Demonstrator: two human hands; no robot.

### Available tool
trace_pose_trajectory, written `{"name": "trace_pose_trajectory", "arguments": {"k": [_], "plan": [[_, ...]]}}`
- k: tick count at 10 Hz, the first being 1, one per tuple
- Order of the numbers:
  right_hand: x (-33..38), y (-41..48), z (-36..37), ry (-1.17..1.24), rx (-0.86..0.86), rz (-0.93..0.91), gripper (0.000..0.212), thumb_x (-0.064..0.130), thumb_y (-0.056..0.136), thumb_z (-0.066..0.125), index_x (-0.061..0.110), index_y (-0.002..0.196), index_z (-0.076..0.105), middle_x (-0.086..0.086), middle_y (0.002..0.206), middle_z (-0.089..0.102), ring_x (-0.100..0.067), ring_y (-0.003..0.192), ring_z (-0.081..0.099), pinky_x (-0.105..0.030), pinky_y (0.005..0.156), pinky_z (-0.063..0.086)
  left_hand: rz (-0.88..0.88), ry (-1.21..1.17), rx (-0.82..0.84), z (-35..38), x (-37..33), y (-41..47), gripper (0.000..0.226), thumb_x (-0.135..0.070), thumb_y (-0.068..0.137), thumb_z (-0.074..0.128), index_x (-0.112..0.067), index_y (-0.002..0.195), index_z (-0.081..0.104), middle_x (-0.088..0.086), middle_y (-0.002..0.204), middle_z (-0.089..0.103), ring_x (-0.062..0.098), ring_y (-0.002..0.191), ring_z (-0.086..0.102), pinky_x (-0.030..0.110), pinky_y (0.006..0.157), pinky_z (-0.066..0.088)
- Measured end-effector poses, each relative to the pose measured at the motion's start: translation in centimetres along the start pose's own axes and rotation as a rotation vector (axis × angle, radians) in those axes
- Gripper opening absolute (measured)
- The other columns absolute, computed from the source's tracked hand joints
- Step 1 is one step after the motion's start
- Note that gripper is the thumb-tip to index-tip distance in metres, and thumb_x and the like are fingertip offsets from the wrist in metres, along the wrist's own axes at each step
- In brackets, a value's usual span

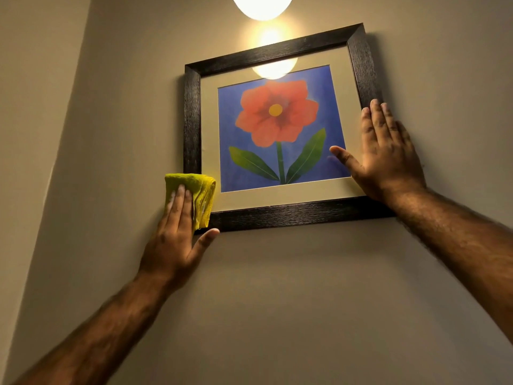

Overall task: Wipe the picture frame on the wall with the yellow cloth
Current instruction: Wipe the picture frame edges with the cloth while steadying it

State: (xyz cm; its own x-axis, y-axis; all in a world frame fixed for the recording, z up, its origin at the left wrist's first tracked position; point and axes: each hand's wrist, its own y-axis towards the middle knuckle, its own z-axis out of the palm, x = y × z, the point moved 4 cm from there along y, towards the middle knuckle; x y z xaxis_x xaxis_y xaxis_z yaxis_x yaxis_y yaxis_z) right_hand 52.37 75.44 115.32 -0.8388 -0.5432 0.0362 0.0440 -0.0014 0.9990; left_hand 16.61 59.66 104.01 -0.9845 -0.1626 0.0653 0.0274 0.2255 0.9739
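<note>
A dark wooden picture frame [192,115] hangs on the beige wall, holding a print of a red flower on blue with a cream mat. My left hand [173,240] presses a folded yellow cloth [201,190] flat against the frame's lower left corner, fingers on the cloth and thumb under the bottom rail. My right hand [385,154] lies flat and spread on the frame's right side near the lower right corner, its thumb on the glass. The hands hide both lower corners of the frame.
A lit round lamp [262,5] glows on the wall just above the frame and is mirrored in the glass. A wall corner [69,112] runs down the left side.
</note>
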Motion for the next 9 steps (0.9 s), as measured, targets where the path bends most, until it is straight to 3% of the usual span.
{"name": "trace_pose_trajectory", "arguments": {"k": [2, 4, 5, 7, 8, 9], "plan": [[0.0, -0.1, 0.1, -0.002, -0.007, -0.003, 0.101, 0.078, 0.094, 0.023, 0.008, 0.165, 0.01, -0.009, 0.175, 0.003, -0.022, 0.162, 0.004, -0.043, 0.13, 0.01, -0.014, 0.011, -0.044, -1.7, 0.5, 8.4, 0.104, -0.08, 0.088, 0.016, -0.006, 0.16, 0.008, 0.012, 0.17, 0.003, 0.026, 0.158, 0.006, 0.033, 0.125, 0.005], [0.0, 0.0, 0.2, -0.004, -0.011, -0.005, 0.101, 0.079, 0.093, 0.021, 0.009, 0.165, 0.008, -0.008, 0.175, 0.002, -0.022, 0.162, 0.003, -0.042, 0.131, 0.009, -0.1, 0.003, -0.075, -3.3, 0.9, 18.5, 0.11, -0.085, 0.085, 0.017, -0.006, 0.16, 0.006, 0.013, 0.17, 0.002, 0.028, 0.158, 0.005, 0.037, 0.125, 0.006], [-0.1, 0.0, 0.2, -0.007, -0.009, -0.008, 0.102, 0.08, 0.093, 0.02, 0.009, 0.165, 0.008, -0.008, 0.175, 0.001, -0.021, 0.162, 0.002, -0.042, 0.131, 0.009, -0.116, 0.016, -0.075, -3.2, 1.0, 19.1, 0.11, -0.086, 0.085, 0.016, -0.007, 0.16, 0.006, 0.011, 0.171, 0.002, 0.028, 0.158, 0.005, 0.038, 0.125, 0.007], [0.0, 0.0, 0.2, 0.002, -0.01, -0.009, 0.101, 0.079, 0.093, 0.022, 0.009, 0.165, 0.008, -0.008, 0.175, 0.002, -0.022, 0.162, 0.003, -0.043, 0.13, 0.01, -0.08, -0.02, -0.082, -2.5, -0.1, 11.6, 0.102, -0.078, 0.089, 0.019, -0.006, 0.16, 0.008, 0.013, 0.17, 0.005, 0.028, 0.158, 0.007, 0.037, 0.124, 0.009], [0.1, -0.1, 0.1, 0.01, -0.005, -0.008, 0.101, 0.078, 0.094, 0.024, 0.008, 0.164, 0.009, -0.009, 0.175, 0.003, -0.023, 0.162, 0.004, -0.045, 0.13, 0.011, -0.04, 0.017, -0.078, -2.5, -0.9, 5.1, 0.096, -0.073, 0.092, 0.017, -0.003, 0.158, 0.022, 0.017, 0.167, 0.02, 0.032, 0.155, 0.02, 0.036, 0.122, 0.015], [0.1, -0.1, 0.1, 0.018, -0.002, -0.009, 0.101, 0.078, 0.094, 0.024, 0.008, 0.164, 0.009, -0.009, 0.175, 0.003, -0.023, 0.162, 0.004, -0.046, 0.13, 0.011, -0.015, 0.036, -0.076, -3.5, -1.2, 4.1, 0.084, -0.064, 0.099, 0.022, -0.002, 0.151, 0.04, 0.02, 0.16, 0.038, 0.035, 0.148, 0.036, 0.04, 0.121, 0.027]]}}
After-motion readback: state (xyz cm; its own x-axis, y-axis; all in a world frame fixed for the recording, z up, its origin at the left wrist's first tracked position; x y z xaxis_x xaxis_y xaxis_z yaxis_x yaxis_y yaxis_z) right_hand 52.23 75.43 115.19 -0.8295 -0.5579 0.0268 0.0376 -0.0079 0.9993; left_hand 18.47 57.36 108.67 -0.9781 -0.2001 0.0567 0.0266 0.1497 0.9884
